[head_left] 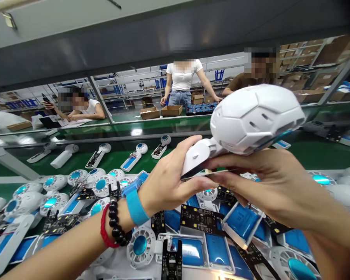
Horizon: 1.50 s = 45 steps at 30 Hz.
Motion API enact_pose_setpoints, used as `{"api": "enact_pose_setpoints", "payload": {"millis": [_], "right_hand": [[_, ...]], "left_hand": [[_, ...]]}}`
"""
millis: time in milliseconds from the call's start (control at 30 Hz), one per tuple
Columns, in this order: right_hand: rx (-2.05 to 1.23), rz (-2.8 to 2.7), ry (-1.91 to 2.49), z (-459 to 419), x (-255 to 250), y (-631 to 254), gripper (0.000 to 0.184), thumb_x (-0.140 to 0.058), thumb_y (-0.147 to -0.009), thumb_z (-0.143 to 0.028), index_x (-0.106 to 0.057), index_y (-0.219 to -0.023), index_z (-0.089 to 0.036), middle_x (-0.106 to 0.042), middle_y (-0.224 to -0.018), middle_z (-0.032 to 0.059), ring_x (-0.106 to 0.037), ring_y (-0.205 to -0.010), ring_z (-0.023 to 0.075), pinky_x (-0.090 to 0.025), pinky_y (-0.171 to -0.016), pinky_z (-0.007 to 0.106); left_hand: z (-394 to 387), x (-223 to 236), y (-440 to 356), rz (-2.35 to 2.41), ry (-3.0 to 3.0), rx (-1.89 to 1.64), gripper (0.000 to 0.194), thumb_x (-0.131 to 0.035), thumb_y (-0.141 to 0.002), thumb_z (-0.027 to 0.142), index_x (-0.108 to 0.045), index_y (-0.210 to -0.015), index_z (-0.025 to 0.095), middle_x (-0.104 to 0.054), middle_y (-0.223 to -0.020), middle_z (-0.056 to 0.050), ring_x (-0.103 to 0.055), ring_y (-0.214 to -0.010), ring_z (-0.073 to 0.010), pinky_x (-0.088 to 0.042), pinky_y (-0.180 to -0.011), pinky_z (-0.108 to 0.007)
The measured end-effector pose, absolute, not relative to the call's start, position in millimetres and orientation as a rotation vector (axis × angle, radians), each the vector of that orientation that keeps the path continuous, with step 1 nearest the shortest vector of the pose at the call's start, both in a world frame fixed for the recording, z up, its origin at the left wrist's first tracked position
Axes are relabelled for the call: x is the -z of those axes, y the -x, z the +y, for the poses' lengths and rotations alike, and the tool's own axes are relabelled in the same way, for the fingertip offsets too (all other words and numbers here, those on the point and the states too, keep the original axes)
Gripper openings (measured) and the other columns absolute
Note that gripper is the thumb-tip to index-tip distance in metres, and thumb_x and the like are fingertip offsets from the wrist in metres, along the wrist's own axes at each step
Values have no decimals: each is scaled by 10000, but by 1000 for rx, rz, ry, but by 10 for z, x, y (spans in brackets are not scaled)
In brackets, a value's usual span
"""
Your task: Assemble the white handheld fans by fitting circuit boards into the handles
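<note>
The white device (256, 118) was found raised above the bench, between the person's two hands and tilted. Its rounded head stood directly above the right hand (265, 171); its handle (196, 155) ran down into the left hand (167, 179). The left hand was closed round the handle, its thumb along the lower edge. The right hand had fingers and thumb pinching a thin plate edge beneath the handle, near the head; its full grip was partly hidden.

The head shell was smooth, glossy and plastic-looking, moulded in raised polygonal panels with small slots. The left wrist bore a blue band (137, 206), black round beads (114, 221) and a braided red cord (105, 233).

Below lay black flat circuit boards (200, 218), shiny blue packs (242, 221) in white casings, and round spoked heads (138, 247) with blue centres. Further units rested on a green belt (115, 154). Beyond it, a person in a white top (184, 77) stood near open cartons (171, 111).
</note>
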State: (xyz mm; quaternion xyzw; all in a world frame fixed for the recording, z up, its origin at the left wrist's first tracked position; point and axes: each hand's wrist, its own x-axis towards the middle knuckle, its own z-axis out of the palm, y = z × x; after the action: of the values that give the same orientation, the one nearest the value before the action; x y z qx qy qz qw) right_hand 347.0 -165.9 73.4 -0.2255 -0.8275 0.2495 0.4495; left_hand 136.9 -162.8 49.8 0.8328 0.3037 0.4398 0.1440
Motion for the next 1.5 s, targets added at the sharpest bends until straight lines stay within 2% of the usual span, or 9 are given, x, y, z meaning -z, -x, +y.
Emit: {"api": "enact_pose_setpoints", "payload": {"millis": [100,267,400,567,767,1000,1233,1400,1500], "right_hand": [[-832,-2060,510,-1622,-695,-3459,187,-643,-970,-206,-802,-994,-302,-529,-470,-82,-432,-349,79,-373,-350,195],[-559,-1791,562,-1583,-582,-3305,118,-754,-895,-213,-728,-1005,-247,-717,-888,-13,-636,-670,127,-528,-579,223],[-668,-1618,584,-1561,-542,-3204,366,-844,-827,-330,-660,-1128,-232,-715,-1094,36,-686,-924,197,-585,-752,286],[-761,-1612,587,-1523,-539,-3227,96,-721,-920,-264,-734,-1000,-212,-763,-932,21,-706,-809,185,-567,-726,290],[-909,-1430,591,-1391,-533,-3264,236,-731,-903,-379,-717,-1044,-191,-765,-956,41,-724,-890,207,-604,-754,301],[-950,-1344,618,-1485,-554,-3242,470,-866,-755,-565,-672,-921,-170,-741,-793,51,-716,-715,221,-611,-634,324],[-1241,-1532,479,-1353,-508,-3362,663,-533,-912,-786,-643,-1237,-219,-737,-1157,112,-711,-1064,276,-655,-777,361],[-1209,-1735,437,-1437,-386,-3237,584,-390,-1019,-708,-658,-1286,-263,-683,-1282,68,-621,-1233,236,-533,-1075,401],[-1136,-1653,508,-1467,-434,-3201,539,-504,-992,-686,-649,-1281,-254,-683,-1281,70,-670,-1136,221,-582,-987,358]], "left_hand": [[-1626,-449,-1356,887,-2378,-1250,801,-499,-917,734,-459,-1427,119,-653,-1323,-182,-673,-1094,-307,-532,-906,-386],[-1609,-362,-1421,805,-2165,-1441,699,-463,-969,675,-501,-1413,136,-676,-1324,-135,-655,-1174,-275,-532,-977,-359],[-1626,-349,-1506,773,-1994,-1495,672,-435,-978,671,-532,-1416,171,-674,-1342,-116,-650,-1185,-282,-539,-984,-381],[-1667,-442,-1541,863,-2041,-1338,637,-416,-997,642,-565,-1387,161,-706,-1214,-114,-660,-1082,-279,-545,-918,-389],[-1724,-567,-1519,836,-1669,-873,552,-763,-854,479,-544,-1268,186,-612,-914,-20,-612,-779,-185,-559,-706,-340],[-1768,-533,-1693,905,-1664,-948,365,-773,-822,458,-568,-921,173,-570,-815,-5,-541,-809,-188,-485,-727,-340],[-1710,-565,-1641,866,-1610,-904,484,-683,-905,524,-527,-1211,183,-636,-1048,-62,-616,-867,-186,-523,-785,-359],[-1692,-583,-1681,942,-1559,-1174,456,-671,-878,620,-536,-954,191,-617,-783,2,-603,-610,-153,-519,-572,-307],[-1675,-574,-1645,955,-1759,-1328,415,-698,-879,564,-599,-970,172,-684,-876,-42,-644,-748,-187,-541,-691,-336]]}}
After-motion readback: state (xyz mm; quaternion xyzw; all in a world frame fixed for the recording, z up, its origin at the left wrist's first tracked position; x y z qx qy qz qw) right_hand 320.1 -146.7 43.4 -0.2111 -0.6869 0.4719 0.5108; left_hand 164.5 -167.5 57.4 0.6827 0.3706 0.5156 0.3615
